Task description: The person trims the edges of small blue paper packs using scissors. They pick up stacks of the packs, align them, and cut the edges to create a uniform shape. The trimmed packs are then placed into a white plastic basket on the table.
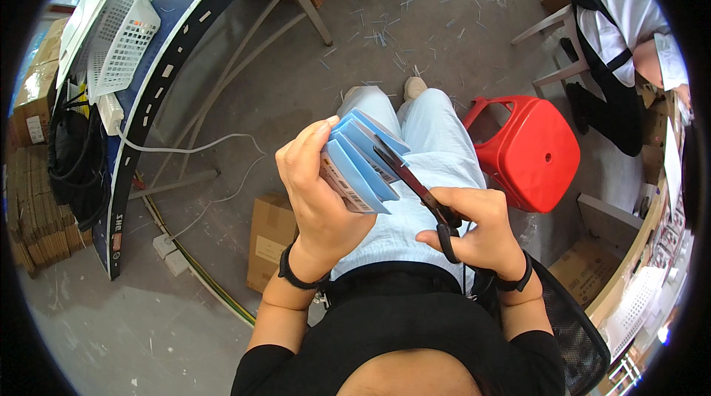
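Note:
My left hand (pixel 315 181) is closed round a small bundle of light blue printed packets (pixel 354 166), held up over my lap with their edges fanned toward the right. In my right hand (pixel 478 229) is a pair of scissors (pixel 428 200) with black handles, thumb and fingers in the loops. Its dark blades point up and left, and their tips reach in among the packets' right edges. Whether the blades touch a packet I cannot tell. Dark bands circle both wrists.
A red plastic stool (pixel 529 152) stands at my right, and a cardboard box (pixel 270 240) at my left. White baskets (pixel 126 48) rest on a blue-topped table at the left. A cable (pixel 200 148) hangs from it. Thin blue strips (pixel 381 33) litter the floor ahead. Another person (pixel 622 41) sits at far right.

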The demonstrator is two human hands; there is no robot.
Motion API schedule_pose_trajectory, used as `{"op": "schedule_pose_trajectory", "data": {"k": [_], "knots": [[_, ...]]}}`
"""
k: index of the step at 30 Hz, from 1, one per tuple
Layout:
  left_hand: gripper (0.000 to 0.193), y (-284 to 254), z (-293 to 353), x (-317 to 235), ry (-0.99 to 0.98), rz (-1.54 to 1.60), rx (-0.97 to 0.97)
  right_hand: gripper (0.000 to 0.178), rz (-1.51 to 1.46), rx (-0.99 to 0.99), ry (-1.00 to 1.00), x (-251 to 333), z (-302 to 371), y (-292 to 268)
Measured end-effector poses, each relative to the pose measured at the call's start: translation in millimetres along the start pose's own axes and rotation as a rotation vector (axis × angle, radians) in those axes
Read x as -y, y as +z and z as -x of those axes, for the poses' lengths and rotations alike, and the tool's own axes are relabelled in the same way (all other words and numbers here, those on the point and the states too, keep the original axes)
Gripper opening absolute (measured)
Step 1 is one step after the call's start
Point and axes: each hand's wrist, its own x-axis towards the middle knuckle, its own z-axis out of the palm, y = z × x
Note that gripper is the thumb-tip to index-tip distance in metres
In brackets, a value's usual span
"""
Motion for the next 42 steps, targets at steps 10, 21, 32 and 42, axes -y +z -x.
{"op": "schedule_pose_trajectory", "data": {"k": [10,21,32,42], "knots": [[0.085,6,-2,5,0.006,0.049,-0.036,0.038,0.096,-0.01,-0.059,-1,2,-1],[0.086,5,-1,7,0.002,0.044,0.004,0.038,0.097,0.045,-0.008,-2,3,4],[0.081,3,-1,5,0.034,-0.105,-0.001,0.037,0.137,0.019,0.018,-6,8,10],[0.076,3,-3,0,-0.002,-0.054,-0.03,0.038,0.159,-0.037,-0.027,-9,10,16]]}}
